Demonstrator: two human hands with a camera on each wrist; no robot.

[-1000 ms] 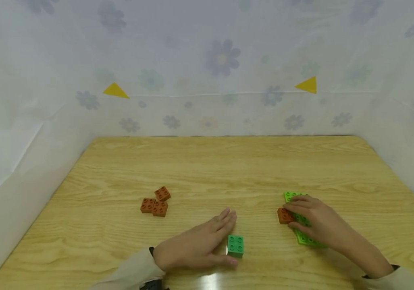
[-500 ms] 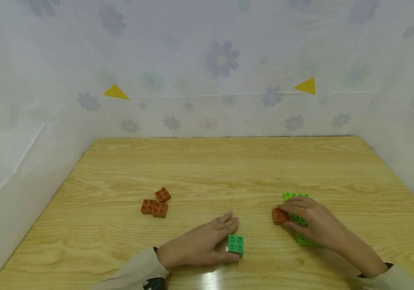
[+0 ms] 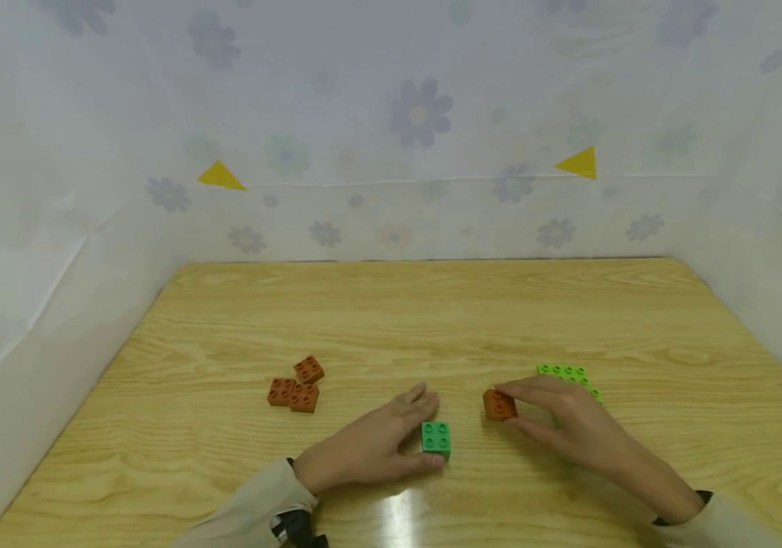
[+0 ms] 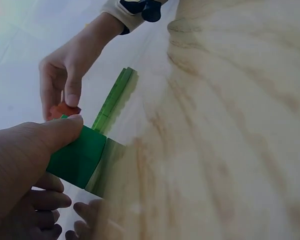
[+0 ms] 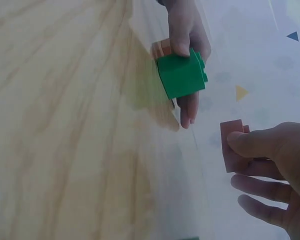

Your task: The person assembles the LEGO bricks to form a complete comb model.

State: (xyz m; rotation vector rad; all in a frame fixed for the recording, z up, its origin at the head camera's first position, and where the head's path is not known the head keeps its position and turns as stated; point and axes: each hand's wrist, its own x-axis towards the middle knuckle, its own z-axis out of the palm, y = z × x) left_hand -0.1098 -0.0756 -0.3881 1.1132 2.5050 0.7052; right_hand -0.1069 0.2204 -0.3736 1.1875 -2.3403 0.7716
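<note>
My left hand holds a green toy building brick with four-stud top, thumb on its near side and fingers on its far side. In the left wrist view the thumb lies along an edge of this green brick, low at the table. My right hand pinches a reddish-brown brick between thumb and fingertips, a short way right of the green one. The right wrist view shows the brown brick raised off the table. Beneath and behind the right hand lies a lime-green studded plate, mostly hidden by it.
Three brown bricks lie close together on the left of the wooden table. White flowered cloth walls the back and both sides, with two yellow triangles on the back.
My right hand has moved left, away from the lime-green plate, carrying the brown brick. My left hand has closed round the green brick and shifted it slightly away from me and to the left.
</note>
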